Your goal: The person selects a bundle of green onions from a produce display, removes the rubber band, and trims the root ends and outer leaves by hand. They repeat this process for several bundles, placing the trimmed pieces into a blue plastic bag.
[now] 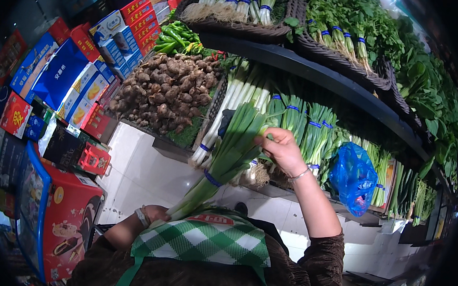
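A large bunch of green onions (228, 147), tied with a blue band, lies slantwise in front of my chest, its leafy end pointing up and away. My left hand (159, 214) is closed around its pale lower end, near the checked green and white apron (206, 239). At the leaves on the bunch's right side, my right hand (282, 148) pinches a leaf between thumb and fingers. Behind the leaves lie long white-stemmed leeks or onions (228, 97) and banded green bunches (314, 123).
Brown taro-like roots (168, 93) fill a bin at the left, with green peppers (176, 35) behind. A dark shelf edge (318, 67) with wicker baskets crosses above. A blue plastic bag (354, 177) hangs at right. Stacked boxes (65, 69) and a red freezer (68, 219) stand left.
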Demonstrator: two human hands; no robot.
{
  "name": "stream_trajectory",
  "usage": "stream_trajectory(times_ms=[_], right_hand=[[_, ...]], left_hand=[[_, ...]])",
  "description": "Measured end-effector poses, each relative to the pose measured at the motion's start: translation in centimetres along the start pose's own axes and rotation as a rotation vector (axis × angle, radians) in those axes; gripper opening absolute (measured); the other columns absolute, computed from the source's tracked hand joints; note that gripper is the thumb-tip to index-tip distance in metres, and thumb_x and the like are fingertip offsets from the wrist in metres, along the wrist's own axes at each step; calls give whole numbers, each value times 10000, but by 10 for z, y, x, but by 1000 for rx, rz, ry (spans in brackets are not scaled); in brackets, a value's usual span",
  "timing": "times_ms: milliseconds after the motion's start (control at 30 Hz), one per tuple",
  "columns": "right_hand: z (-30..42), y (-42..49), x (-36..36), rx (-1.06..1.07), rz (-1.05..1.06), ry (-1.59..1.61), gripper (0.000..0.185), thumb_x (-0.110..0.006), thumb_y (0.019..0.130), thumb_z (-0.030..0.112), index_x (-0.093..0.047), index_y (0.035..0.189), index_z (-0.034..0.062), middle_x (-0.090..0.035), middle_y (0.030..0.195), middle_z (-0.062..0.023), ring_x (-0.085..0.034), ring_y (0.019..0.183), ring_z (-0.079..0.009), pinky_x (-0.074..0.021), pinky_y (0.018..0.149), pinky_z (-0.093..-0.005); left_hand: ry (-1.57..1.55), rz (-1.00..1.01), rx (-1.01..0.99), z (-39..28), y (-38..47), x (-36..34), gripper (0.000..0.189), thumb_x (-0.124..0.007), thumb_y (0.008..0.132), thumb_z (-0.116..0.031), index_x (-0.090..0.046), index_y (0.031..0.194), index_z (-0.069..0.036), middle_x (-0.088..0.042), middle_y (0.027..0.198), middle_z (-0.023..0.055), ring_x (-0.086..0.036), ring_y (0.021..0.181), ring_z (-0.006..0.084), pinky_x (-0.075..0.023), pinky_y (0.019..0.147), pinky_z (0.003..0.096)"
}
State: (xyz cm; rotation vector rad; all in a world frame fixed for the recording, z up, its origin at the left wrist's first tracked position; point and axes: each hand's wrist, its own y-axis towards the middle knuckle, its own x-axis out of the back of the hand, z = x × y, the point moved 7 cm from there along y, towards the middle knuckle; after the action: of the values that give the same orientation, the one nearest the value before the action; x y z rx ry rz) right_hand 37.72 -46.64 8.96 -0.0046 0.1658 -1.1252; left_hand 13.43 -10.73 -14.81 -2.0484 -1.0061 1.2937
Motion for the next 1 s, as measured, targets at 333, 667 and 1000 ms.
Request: stream_trajectory(times_ms=[333,667,1000], right_hand=[[104,-66,-41,751,-63,-973,81,-683,755,-17,-680,820,30,-694,864,-97,-692,769,-260,-543,680,-299],[29,-45,-25,-34,-61,-99,74,-497,929,35,-514,999,16,-673,946,-82,-618,791,-103,-483,707,-243],[46,-46,-41,270,129,-980,203,-694,804,135,-634,887,-41,-575,807,-177,-595,796,-338,-485,715,-380]], left_hand=[[227,-219,8,-32,-20,-30,659,-670,782,-210,-491,1322,123,-652,1195,190,-663,1004,228,-520,915,327],[23,-35,-58,-30,-13,-40,771,-778,774,-295,-464,1366,85,-653,1191,176,-666,986,219,-532,889,322],[21,71,-31,-32,-14,-57,821,-731,831,-255,-321,1470,57,-536,1378,175,-569,1191,211,-450,1027,321]])
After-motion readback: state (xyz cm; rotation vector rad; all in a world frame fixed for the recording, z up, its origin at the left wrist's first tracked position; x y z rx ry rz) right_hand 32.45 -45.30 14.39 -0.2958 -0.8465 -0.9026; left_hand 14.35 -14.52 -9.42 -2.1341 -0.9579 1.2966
